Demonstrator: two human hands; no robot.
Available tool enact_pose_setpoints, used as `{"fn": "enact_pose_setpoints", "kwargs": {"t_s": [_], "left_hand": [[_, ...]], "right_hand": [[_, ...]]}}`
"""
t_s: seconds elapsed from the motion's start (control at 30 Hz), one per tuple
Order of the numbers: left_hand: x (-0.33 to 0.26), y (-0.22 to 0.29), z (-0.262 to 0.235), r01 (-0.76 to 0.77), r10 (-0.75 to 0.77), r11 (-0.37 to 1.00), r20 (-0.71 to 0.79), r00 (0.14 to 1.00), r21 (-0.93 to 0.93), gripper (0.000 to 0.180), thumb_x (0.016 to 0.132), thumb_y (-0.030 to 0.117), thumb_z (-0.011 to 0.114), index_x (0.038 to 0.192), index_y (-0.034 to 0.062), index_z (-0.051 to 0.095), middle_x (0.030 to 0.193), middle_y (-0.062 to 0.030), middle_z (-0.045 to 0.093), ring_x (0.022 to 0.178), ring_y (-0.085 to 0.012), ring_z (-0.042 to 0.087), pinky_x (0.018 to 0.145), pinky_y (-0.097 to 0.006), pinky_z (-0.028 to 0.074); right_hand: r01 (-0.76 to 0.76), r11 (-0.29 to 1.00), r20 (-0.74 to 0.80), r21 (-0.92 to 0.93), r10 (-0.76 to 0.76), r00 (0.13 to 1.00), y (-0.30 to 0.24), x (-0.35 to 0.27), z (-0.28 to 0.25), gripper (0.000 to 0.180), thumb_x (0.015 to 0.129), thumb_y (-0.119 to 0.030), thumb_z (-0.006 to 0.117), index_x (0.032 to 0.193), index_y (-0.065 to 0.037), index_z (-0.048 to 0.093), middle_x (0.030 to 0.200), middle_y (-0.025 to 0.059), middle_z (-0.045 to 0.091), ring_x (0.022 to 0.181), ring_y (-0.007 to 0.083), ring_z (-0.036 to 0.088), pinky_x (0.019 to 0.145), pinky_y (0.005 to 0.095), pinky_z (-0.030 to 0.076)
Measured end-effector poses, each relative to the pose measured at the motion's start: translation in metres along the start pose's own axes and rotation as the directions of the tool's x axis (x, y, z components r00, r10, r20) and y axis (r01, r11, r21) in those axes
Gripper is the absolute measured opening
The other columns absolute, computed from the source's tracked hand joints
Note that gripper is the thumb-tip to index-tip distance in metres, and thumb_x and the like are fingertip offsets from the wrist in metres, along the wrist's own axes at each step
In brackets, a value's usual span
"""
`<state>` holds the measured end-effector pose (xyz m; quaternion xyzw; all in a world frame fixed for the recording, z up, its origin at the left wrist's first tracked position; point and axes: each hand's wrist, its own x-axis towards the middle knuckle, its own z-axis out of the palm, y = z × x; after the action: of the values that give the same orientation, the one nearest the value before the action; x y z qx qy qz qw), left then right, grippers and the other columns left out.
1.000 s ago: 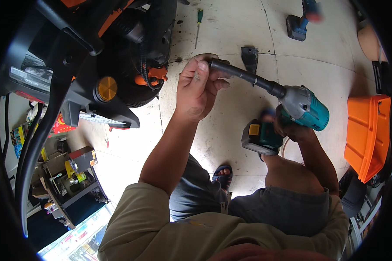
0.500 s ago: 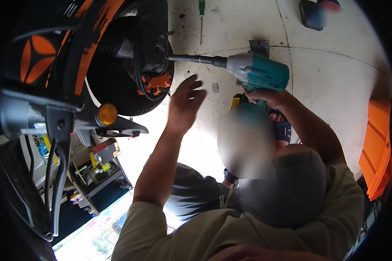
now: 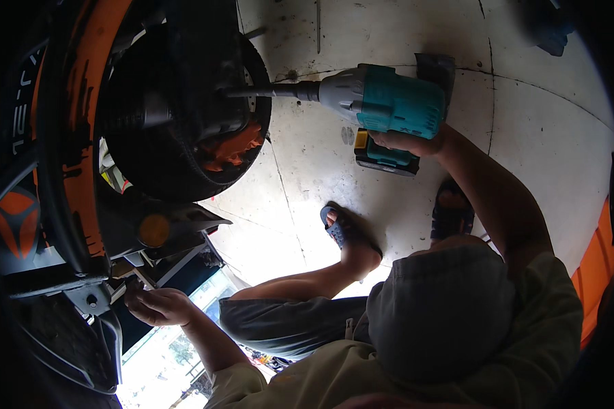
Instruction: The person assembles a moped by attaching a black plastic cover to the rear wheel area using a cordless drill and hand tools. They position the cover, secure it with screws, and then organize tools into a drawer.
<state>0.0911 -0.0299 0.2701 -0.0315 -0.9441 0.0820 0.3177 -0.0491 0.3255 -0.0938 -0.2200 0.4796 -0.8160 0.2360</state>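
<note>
My right hand [image 3: 416, 141] grips the handle of a teal and grey cordless impact wrench [image 3: 402, 102], whose battery [image 3: 387, 160] hangs below. Its long socket extension [image 3: 273, 91] points left, and the tip reaches the dark hub area of a black wheel [image 3: 232, 174]; shadow hides whether it sits on a nut. Lower left, my left hand [image 3: 158, 307] has its fingers curled beside the dark frame [image 3: 61, 281] of an orange and black vehicle. What those fingers hold, if anything, is too dark to tell. An orange brake caliper [image 3: 232, 150] shows inside the wheel.
A round amber reflector [image 3: 153, 231] sits on a black arm below the wheel. A screwdriver's thin shaft [image 3: 318, 27] lies on the tiled floor [image 3: 389, 27]. At the right edge stands an orange plastic panel [image 3: 597, 273]. A dark blue object [image 3: 552, 34] lies top right.
My left hand has swung from beside the wheel down and left to the frame, its fingers now curled. The wrench has shifted left, its extension tip now over the wheel's hub area.
</note>
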Motion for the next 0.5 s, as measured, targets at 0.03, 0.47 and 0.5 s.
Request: {"fn": "enact_pose_setpoints", "kwargs": {"t_s": [0.03,0.47,0.5], "left_hand": [[0.006,-0.011,0.002,0.080,-0.081,0.997,-0.038,0.996,-0.017,0.030,0.102,0.021,0.036,0.112,0.0005,0.054,0.103,-0.0137,0.058,0.092,-0.0206,0.061,0.083,-0.034,0.051],[0.014,-0.041,0.056,0.659,-0.723,0.674,-0.114,0.681,-0.335,0.051,0.094,0.038,0.049,0.131,0.0033,0.043,0.128,-0.0181,0.049,0.123,-0.0314,0.048,0.104,-0.049,0.039],[0.012,-0.044,0.056,0.618,-0.647,0.757,-0.115,0.754,-0.209,0.052,0.093,0.038,0.053,0.130,0.0030,0.043,0.126,-0.0181,0.050,0.121,-0.0317,0.050,0.102,-0.049,0.041]], "right_hand": [[0.030,0.999,0.004,-0.026,-0.030,1.000,-0.001,0.002,-0.003,0.023,0.082,-0.019,0.067,0.100,-0.005,0.063,0.086,0.0080,0.067,0.077,0.0191,0.066,0.069,0.0344,0.054],[-0.027,0.993,-0.025,-0.115,0.024,0.999,0.006,0.010,0.003,0.022,0.082,-0.021,0.067,0.098,-0.007,0.064,0.086,0.0087,0.068,0.078,0.0223,0.066,0.071,0.0376,0.053],[-0.029,0.992,-0.024,-0.121,0.027,0.999,0.006,0.010,0.003,0.022,0.082,-0.021,0.066,0.098,-0.007,0.064,0.086,0.0087,0.068,0.078,0.0225,0.066,0.071,0.0378,0.053]]}}
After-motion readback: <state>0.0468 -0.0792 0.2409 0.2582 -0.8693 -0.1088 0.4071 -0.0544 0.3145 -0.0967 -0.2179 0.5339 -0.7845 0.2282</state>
